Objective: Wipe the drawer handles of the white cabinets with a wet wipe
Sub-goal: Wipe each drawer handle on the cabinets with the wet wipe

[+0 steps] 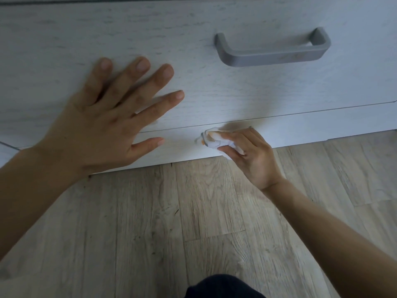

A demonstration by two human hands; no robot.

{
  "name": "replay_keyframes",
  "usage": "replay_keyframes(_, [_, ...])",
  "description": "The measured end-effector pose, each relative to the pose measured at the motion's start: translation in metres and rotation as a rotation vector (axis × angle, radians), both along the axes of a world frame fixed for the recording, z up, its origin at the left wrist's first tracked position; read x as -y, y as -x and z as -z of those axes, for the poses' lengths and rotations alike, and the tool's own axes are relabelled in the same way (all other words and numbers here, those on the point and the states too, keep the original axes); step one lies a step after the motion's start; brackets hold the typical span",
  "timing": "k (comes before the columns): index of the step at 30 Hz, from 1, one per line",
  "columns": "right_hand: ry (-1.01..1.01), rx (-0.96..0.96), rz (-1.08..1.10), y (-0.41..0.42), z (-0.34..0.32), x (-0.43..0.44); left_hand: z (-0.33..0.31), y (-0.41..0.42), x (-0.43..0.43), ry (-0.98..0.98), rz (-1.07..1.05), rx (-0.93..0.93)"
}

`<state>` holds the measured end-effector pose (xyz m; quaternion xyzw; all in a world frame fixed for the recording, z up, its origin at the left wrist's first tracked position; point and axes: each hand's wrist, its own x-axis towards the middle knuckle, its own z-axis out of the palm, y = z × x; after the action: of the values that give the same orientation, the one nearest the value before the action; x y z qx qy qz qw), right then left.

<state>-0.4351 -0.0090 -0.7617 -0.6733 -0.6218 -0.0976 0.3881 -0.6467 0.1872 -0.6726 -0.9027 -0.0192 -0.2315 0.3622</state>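
A white cabinet drawer front [193, 50] fills the upper half of the head view. Its grey bar handle [272, 50] sits at the upper right, with nothing touching it. My left hand [103, 121] is spread flat, fingers straight, against the drawer front to the left of the handle. My right hand [247, 155] is lower, at the cabinet's bottom strip, and its fingers pinch a bunched white wet wipe [211, 140] against the white panel just below the drawer's lower gap. The wipe is well below the handle.
A light wood-look plank floor [193, 222] runs from the cabinet base toward me. A dark piece of my clothing [223, 287] shows at the bottom edge. Another drawer gap [86, 2] lies along the top edge.
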Motion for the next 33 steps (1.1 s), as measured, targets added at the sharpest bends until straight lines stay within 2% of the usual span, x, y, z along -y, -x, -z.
replay_keyframes(11, [0.007,0.007,-0.055,-0.003,0.0,0.0,0.0,0.0,-0.001,-0.012,0.0,0.002])
replay_keyframes(23, [-0.018,0.142,-0.043,-0.015,-0.004,0.007,-0.001,0.0,0.0,-0.014,-0.005,-0.009])
replay_keyframes(26, [-0.04,0.13,-0.052,0.008,-0.004,-0.006,-0.001,-0.001,0.0,-0.012,-0.001,-0.006])
replay_keyframes(29, [-0.043,0.04,-0.011,0.023,-0.004,-0.012,-0.001,-0.001,0.0,-0.006,0.011,-0.006])
replay_keyframes(33, [-0.067,0.021,0.078,0.006,-0.003,0.002,-0.002,0.001,0.0,0.009,0.009,-0.014])
